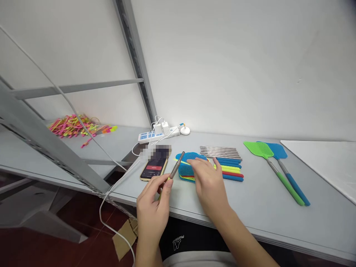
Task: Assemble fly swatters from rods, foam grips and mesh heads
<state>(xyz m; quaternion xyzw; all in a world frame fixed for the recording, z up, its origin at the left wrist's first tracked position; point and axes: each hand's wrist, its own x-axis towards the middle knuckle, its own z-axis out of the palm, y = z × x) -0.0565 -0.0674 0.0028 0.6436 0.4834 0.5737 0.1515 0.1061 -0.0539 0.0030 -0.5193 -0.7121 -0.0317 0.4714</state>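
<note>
My left hand (pixel 154 196) is closed round a metal rod (pixel 177 165) with a yellow-green grip, most of it hidden by my fingers. The rod's bare tip points up and away from me. My right hand (pixel 208 181) hovers at a pile of mesh fly swatter heads (pixel 186 170), mostly blue with some yellow and red edges. Its fingers are apart and bent, and I make out nothing between them. Just beyond that hand lie coloured handles (pixel 232 177) in blue, yellow and red, beside a row of silver metal rods (pixel 219 151).
Two assembled fly swatters, a green one (pixel 280 178) and a blue one (pixel 292 181), lie at the right by a white board (pixel 322 159). A phone (pixel 154 167), a power strip (pixel 150 137) and cables are at left. Behind a metal post (pixel 139 63) sits a colourful heap (pixel 75 126).
</note>
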